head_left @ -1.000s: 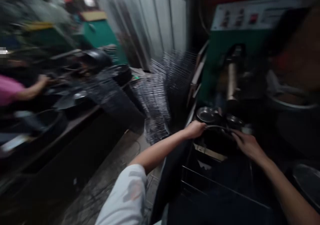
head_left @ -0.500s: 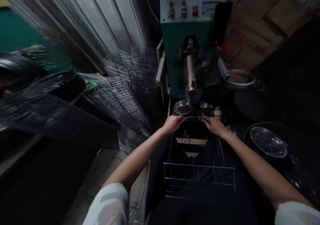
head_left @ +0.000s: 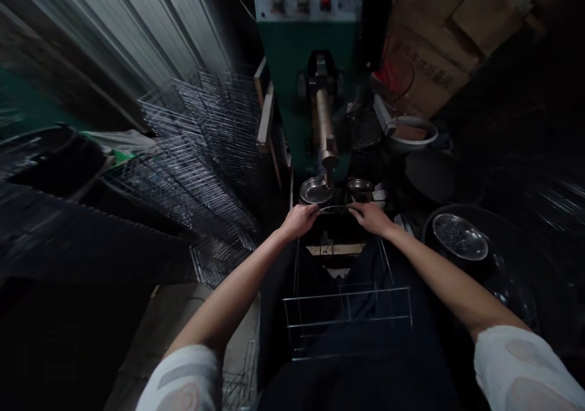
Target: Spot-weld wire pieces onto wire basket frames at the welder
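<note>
My left hand and my right hand are stretched forward, each closed on the far end of a wire rack. Between them shows a thin curved wire at that end. The rack's near end, a frame of crossed wires, lies over my lap. Just beyond my hands, the copper-coloured arm of a green machine points down toward me. A shallow metal dish sits under its tip, with a smaller metal bowl to the right. Dim light hides how the wire meets my fingertips.
Stacked wire racks stand to the left. On the right are a clear-looking dish of small wire pieces, a pale basin and cardboard boxes. A dark phone-like slab is fixed at the machine's upper right.
My view has turned to the right, so the surroundings slide left in the picture. Both hands keep their hold on the wire rack, close to the same place before the machine.
</note>
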The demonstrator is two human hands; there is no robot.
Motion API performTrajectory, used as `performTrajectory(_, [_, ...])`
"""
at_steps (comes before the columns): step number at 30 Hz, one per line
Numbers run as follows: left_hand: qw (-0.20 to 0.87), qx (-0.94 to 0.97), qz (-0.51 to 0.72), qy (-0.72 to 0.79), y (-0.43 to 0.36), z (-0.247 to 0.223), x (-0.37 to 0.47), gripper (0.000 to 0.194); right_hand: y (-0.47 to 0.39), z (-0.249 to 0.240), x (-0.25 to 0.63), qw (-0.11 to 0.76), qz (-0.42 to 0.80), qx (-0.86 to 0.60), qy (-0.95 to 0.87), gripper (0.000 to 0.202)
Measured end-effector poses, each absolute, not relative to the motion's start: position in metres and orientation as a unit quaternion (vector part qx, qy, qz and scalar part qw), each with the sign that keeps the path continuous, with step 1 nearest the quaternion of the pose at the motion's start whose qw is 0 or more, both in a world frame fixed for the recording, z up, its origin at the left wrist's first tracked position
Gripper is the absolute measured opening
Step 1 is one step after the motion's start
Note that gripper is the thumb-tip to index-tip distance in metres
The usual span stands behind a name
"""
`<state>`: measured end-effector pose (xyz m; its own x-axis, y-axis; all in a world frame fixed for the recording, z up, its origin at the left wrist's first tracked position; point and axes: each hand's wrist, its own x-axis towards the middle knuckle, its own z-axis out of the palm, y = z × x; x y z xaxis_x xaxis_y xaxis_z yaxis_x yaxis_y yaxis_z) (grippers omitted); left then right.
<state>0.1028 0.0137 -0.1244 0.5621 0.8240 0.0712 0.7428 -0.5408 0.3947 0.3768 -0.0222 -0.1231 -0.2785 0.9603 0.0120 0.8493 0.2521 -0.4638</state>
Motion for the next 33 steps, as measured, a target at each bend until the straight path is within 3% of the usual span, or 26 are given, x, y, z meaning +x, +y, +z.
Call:
performTrajectory(19, [0.138,0.881,0.112,0.438,0.036,-0.075,0.096,0.029,0.014,-0.090,0.372,0.240,0.209,-0.494,-0.809,0.022])
performTrajectory(33, [0.152,0.878,0.132,0.434,0.044,-0.061,0.096,0.029,0.025,-0.078,0.372,0.228,0.200,-0.503,-0.809,0.024])
